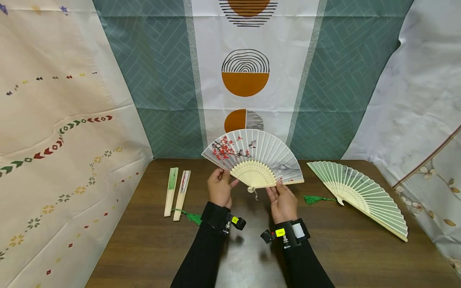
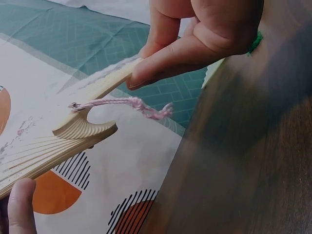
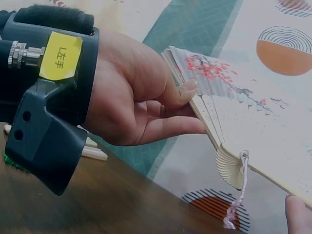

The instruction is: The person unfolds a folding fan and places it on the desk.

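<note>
I hold an open white folding fan [image 1: 252, 154], painted with red blossoms, upright above the brown table [image 1: 151, 248]. My left hand [image 1: 224, 178] pinches its left guard stick, thumb on the front, as the right wrist view shows on the left hand [image 3: 146, 105] and fan [image 3: 229, 87]. My right hand [image 1: 278, 187] pinches the right guard stick near the pivot; the left wrist view shows the right hand [image 2: 161, 63] gripping the wooden stick [image 2: 105, 85]. A pink cord [image 2: 131, 103] hangs from the pivot.
A green fan [image 1: 360, 192] lies open on the table at the right, with a green tassel [image 1: 315, 199]. Two closed fans [image 1: 171, 191] [image 1: 182, 195] lie side by side at the left, with another green tassel [image 1: 192, 217]. Patterned cloths hang behind and at both sides.
</note>
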`<state>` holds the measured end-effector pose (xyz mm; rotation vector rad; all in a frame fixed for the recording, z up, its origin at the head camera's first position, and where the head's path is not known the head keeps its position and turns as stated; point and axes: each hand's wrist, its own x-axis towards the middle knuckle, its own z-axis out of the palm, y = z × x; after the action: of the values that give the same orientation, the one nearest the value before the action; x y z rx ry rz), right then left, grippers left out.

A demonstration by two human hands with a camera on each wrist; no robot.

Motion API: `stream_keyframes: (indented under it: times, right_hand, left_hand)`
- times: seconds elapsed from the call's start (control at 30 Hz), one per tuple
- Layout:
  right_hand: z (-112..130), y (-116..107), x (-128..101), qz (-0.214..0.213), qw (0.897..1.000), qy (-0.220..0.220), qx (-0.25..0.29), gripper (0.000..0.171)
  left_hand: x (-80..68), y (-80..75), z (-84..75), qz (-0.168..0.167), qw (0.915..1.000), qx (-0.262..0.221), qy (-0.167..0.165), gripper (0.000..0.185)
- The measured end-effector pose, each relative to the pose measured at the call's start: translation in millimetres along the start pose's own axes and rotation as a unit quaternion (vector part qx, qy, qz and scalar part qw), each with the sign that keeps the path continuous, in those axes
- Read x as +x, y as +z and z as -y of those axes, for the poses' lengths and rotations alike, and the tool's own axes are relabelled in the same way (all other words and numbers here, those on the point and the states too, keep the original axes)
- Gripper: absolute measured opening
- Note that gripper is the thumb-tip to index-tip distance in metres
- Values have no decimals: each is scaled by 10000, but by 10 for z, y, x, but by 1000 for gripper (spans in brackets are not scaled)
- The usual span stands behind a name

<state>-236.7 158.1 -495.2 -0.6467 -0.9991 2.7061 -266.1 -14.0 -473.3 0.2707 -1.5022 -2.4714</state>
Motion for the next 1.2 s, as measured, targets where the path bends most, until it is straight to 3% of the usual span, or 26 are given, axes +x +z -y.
stream_keyframes:
  times: [0.53,1.2]
  right_hand:
    - [-24,-7,15,-367,9993,-2,58,14]
    - [27,-14,0,-443,9970,299,553,23]
  left_hand:
    - [-15,12,29,-139,9994,-293,-84,17]
    - [-35,85,98,-294,9949,-932,-239,23]
